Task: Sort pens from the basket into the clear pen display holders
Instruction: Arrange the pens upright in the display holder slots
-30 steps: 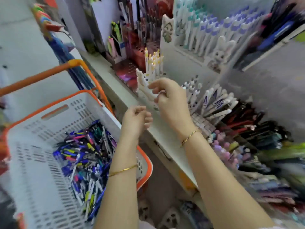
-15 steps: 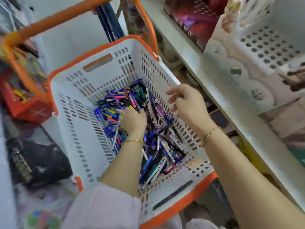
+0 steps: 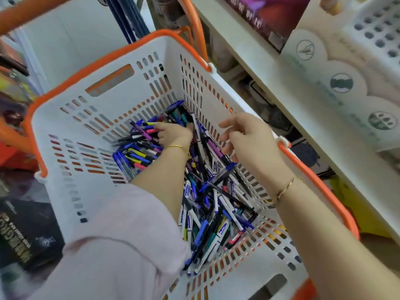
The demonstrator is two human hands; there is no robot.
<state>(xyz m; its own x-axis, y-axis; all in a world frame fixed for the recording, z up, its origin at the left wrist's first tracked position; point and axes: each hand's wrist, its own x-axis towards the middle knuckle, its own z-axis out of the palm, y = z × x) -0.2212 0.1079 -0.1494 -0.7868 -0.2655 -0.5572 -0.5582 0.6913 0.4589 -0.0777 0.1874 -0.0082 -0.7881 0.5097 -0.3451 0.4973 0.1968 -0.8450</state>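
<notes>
Item: pens, a large mixed lot, lying loose and crossing one another on the floor of the white basket with the orange rim, the heap running from the far end to the near right corner. Handling, as judged: each pen is looking light, stiff and slim, with a smooth plastic barrel that is likely slipping if pinched at the tip. Those with a rubber sleeve near the point are offering the surer hold. A pinch at mid-barrel between thumb and two fingers is seeming best, lifting along the pen's length so that pens lying across it are not dragged up too. None is appearing fragile, though clips may be catching in the basket's slots. Appearance: barrels are showing mostly blue, with white ones bearing blue lettering, and others in purple, pink, yellow, teal and black. Hands: the left hand is reaching deep into the far end of the heap, fingers down among the pens, and whether it is gripping one cannot be told. The right hand is hovering above the heap beside the basket's right wall, fingers loosely spread, holding nothing. Destination: the shelf is running along the basket's right side, carrying a white stand with rows of holes; no clear holder is showing plainly.
</notes>
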